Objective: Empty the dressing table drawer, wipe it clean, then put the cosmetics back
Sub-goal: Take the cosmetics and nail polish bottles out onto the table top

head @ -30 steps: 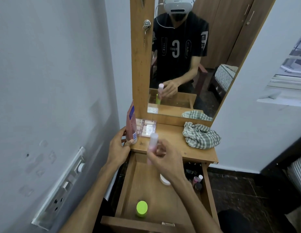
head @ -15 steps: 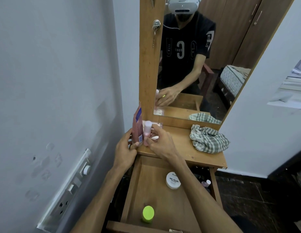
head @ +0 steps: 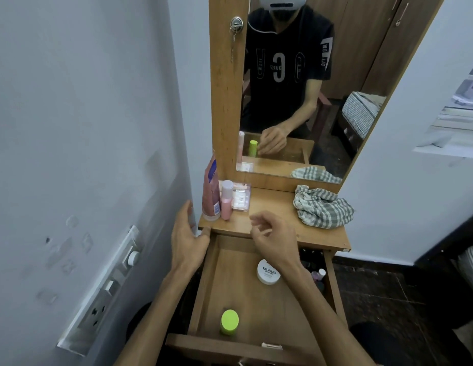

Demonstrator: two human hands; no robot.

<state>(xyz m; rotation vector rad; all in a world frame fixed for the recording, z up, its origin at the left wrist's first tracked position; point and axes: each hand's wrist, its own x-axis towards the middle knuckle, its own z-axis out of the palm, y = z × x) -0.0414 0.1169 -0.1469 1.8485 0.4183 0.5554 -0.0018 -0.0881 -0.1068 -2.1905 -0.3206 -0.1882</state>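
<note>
Standing at the dressing table: drawer [head: 259,299] is pulled out under the worktop [head: 277,220], both hands hold nothing

Left hand [head: 187,241] hangs at the left front corner of the worktop, fingers straight and relaxed, thumb tip touching the worktop's front edge. Right hand [head: 276,237] hovers over the back of the drawer, just in front of the worktop edge, fingers loosely curled, nothing between them

On the worktop, back left corner:
- pink tube [head: 211,192] standing on its cap, leaning toward the mirror frame [head: 226,101]
- small pink bottle [head: 226,199] with a pale cap, upright, just right of the tube, about touching it
- clear flat box [head: 241,198] behind and right of the bottle
- checked cloth [head: 322,208] crumpled at the right side, well apart from the cosmetics

In the drawer:
- white round jar [head: 268,272] labelled NAIL POLISH, right side, partly under the right wrist
- bottle with a lime green cap [head: 229,322] upright near the drawer front, left of centre
- rest of the wooden floor is bare

Small bottles [head: 318,274] show in the dark gap beyond the drawer's right wall, too dim to tell what they are. Switch panel [head: 106,289] sits on the wall to the left. Mirror shows the person in a dark shirt
</note>
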